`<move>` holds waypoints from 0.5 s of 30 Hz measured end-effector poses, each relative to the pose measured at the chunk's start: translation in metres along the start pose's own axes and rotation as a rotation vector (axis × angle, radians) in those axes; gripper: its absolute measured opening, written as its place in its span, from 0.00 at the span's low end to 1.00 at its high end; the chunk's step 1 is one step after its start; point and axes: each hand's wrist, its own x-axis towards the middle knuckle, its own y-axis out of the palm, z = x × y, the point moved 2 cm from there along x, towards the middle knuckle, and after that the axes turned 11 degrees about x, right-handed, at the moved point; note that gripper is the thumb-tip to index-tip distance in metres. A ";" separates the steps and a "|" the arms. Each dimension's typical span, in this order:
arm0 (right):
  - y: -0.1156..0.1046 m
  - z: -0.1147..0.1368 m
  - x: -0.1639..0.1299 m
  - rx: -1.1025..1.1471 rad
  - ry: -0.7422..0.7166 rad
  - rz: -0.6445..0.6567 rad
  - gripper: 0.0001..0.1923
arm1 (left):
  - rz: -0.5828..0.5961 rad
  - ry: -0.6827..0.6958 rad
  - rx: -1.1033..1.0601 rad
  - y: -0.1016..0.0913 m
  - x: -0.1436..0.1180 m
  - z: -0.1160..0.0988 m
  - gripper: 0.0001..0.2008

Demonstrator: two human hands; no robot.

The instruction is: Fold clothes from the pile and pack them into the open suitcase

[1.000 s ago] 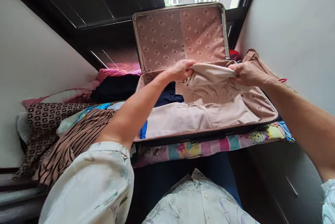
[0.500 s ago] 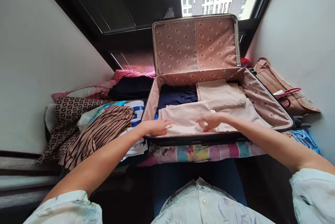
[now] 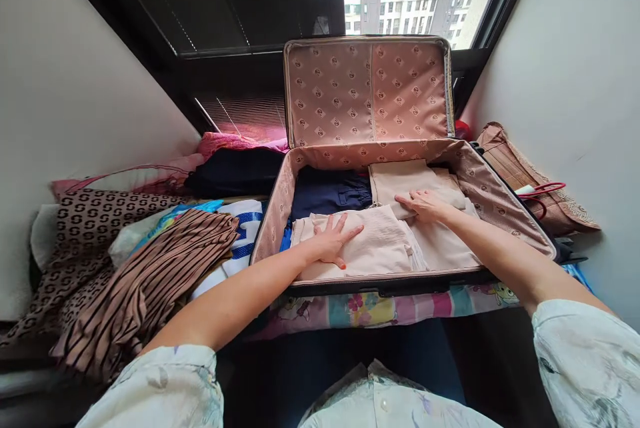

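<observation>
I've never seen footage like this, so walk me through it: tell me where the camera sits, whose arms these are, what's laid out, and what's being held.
The camera is worn on a person's head and looks down at their own bare arms. Both palms lie flat, gripping nothing. The left hand presses a folded pale pink garment; the right hand rests on a folded beige garment. Both lie in an open suitcase, beside a navy garment. A striped brown garment and patterned cloth lie to the left; a woven bag sits to the right.

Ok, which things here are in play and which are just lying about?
In play: left hand flat on near beige garment; right hand on far folded beige garment; open suitcase.
Lying about: striped brown garment, patterned cushion, woven bag, navy garment.
</observation>
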 end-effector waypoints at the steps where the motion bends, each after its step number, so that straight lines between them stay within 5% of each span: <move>1: -0.002 0.000 0.005 -0.007 0.011 0.010 0.42 | 0.000 -0.004 0.000 0.000 0.000 0.001 0.69; 8: -0.021 0.000 0.031 0.110 0.139 0.004 0.24 | 0.012 -0.021 -0.013 -0.002 0.002 0.002 0.70; 15: -0.032 -0.007 0.044 0.231 0.272 -0.098 0.21 | 0.028 -0.025 -0.010 -0.005 0.001 0.001 0.70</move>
